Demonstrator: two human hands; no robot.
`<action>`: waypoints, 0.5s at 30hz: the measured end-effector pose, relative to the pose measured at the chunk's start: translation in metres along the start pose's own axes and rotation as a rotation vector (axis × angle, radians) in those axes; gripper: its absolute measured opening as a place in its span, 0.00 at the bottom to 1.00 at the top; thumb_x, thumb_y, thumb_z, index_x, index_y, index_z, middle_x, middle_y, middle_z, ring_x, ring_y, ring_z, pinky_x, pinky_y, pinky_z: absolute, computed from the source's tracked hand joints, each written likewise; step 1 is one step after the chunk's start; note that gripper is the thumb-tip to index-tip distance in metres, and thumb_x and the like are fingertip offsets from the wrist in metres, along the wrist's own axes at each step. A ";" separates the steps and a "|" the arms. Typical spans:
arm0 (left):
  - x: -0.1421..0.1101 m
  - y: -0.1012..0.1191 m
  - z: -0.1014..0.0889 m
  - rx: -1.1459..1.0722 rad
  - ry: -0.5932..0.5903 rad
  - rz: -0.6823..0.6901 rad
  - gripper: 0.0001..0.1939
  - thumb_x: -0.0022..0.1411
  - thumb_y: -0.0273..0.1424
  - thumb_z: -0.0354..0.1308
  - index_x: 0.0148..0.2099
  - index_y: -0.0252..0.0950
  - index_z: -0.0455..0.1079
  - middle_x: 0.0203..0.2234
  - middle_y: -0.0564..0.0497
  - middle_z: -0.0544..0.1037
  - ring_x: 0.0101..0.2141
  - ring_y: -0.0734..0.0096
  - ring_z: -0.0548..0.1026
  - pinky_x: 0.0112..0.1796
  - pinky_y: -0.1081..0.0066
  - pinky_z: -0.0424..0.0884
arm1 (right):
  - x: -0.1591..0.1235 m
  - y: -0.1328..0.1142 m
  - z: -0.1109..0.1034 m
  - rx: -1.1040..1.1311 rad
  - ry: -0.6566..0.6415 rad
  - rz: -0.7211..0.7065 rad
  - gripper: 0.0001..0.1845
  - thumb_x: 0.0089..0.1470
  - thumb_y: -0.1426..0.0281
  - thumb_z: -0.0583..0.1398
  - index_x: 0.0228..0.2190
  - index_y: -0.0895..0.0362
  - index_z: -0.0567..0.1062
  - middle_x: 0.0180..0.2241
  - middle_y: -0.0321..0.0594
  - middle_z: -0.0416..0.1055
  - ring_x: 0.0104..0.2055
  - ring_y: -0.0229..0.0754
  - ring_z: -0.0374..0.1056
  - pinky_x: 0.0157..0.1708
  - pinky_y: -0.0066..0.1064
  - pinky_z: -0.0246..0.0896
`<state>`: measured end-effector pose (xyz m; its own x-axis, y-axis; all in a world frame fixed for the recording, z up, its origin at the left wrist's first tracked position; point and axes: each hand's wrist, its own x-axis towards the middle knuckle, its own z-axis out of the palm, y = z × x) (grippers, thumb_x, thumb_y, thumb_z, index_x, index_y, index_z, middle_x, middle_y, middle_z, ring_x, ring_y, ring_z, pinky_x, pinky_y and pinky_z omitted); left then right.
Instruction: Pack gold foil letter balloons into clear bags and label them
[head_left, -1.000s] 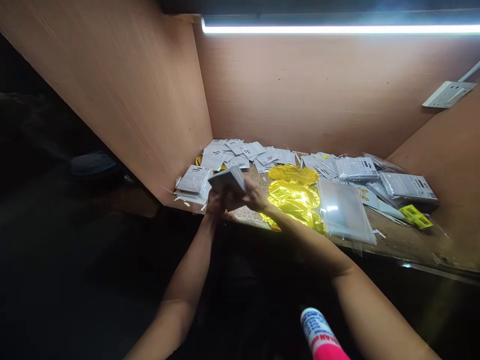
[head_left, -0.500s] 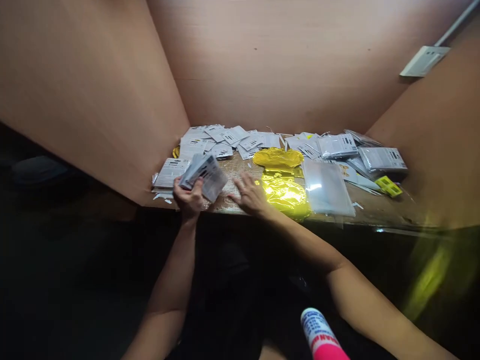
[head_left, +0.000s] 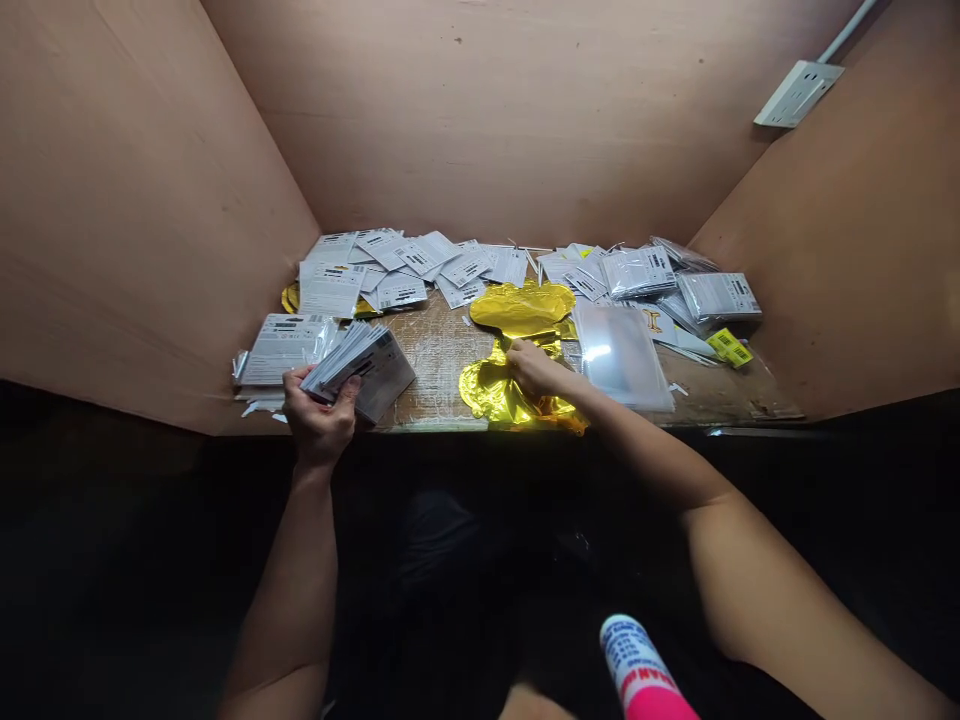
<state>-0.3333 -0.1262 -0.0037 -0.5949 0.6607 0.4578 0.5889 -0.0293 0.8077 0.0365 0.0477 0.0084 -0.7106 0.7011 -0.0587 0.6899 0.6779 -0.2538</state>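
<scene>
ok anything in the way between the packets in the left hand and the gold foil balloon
Nothing visible: only bare wooden tabletop lies between the packets in the left hand and the gold foil balloon, which the right hand rests on.

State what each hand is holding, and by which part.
The left hand grips a stack of packets by its near end; the right hand rests on a foil balloon, hold unclear.
</scene>
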 end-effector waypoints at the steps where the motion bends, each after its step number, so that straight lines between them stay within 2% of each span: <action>1: -0.001 0.001 0.000 -0.013 0.029 -0.005 0.31 0.55 0.47 0.72 0.53 0.39 0.64 0.37 0.49 0.76 0.35 0.58 0.79 0.41 0.58 0.80 | 0.001 0.000 -0.006 -0.044 -0.002 -0.035 0.09 0.65 0.79 0.55 0.36 0.58 0.74 0.48 0.51 0.68 0.48 0.51 0.63 0.50 0.42 0.66; 3: -0.003 0.002 0.001 -0.043 0.078 -0.007 0.32 0.53 0.46 0.74 0.53 0.39 0.64 0.38 0.48 0.77 0.35 0.58 0.79 0.41 0.58 0.80 | 0.012 0.003 -0.025 -0.118 0.019 -0.110 0.09 0.65 0.79 0.55 0.37 0.57 0.73 0.49 0.52 0.67 0.49 0.52 0.62 0.48 0.41 0.65; 5: -0.005 0.002 0.004 -0.050 0.094 0.002 0.33 0.53 0.45 0.74 0.54 0.39 0.64 0.40 0.45 0.77 0.35 0.57 0.79 0.41 0.57 0.80 | 0.038 0.015 -0.051 -0.157 0.063 -0.145 0.08 0.64 0.80 0.56 0.37 0.57 0.74 0.50 0.53 0.66 0.50 0.53 0.61 0.48 0.42 0.66; 10: -0.006 -0.002 0.009 -0.087 0.114 -0.012 0.35 0.52 0.45 0.75 0.53 0.39 0.62 0.40 0.45 0.76 0.34 0.58 0.79 0.40 0.56 0.81 | 0.151 0.077 -0.119 -0.216 0.126 -0.090 0.04 0.63 0.74 0.61 0.38 0.62 0.78 0.52 0.57 0.66 0.55 0.57 0.62 0.59 0.52 0.65; 12: -0.006 -0.004 0.009 -0.082 0.106 -0.023 0.35 0.53 0.46 0.74 0.54 0.39 0.61 0.40 0.45 0.76 0.34 0.58 0.79 0.40 0.56 0.81 | 0.187 0.092 -0.134 -0.198 0.183 -0.015 0.13 0.65 0.69 0.63 0.45 0.67 0.79 0.58 0.62 0.64 0.62 0.65 0.60 0.63 0.61 0.61; 13: -0.007 -0.005 0.009 -0.064 0.104 -0.028 0.35 0.53 0.47 0.74 0.55 0.39 0.61 0.40 0.46 0.76 0.34 0.59 0.79 0.40 0.57 0.81 | 0.198 0.090 -0.136 -0.165 0.227 0.003 0.19 0.65 0.66 0.63 0.50 0.69 0.77 0.61 0.65 0.61 0.66 0.70 0.57 0.64 0.66 0.58; 15: -0.007 -0.005 0.007 -0.018 0.091 -0.041 0.36 0.53 0.49 0.73 0.55 0.38 0.62 0.39 0.47 0.76 0.34 0.61 0.78 0.38 0.60 0.80 | 0.205 0.065 -0.126 -0.027 0.289 -0.062 0.34 0.64 0.58 0.67 0.62 0.69 0.71 0.68 0.69 0.56 0.72 0.76 0.50 0.67 0.71 0.52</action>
<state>-0.3284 -0.1254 -0.0138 -0.6662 0.5908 0.4551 0.5534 -0.0174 0.8327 -0.0472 0.2635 0.1010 -0.6855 0.6893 0.2345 0.6524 0.7245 -0.2224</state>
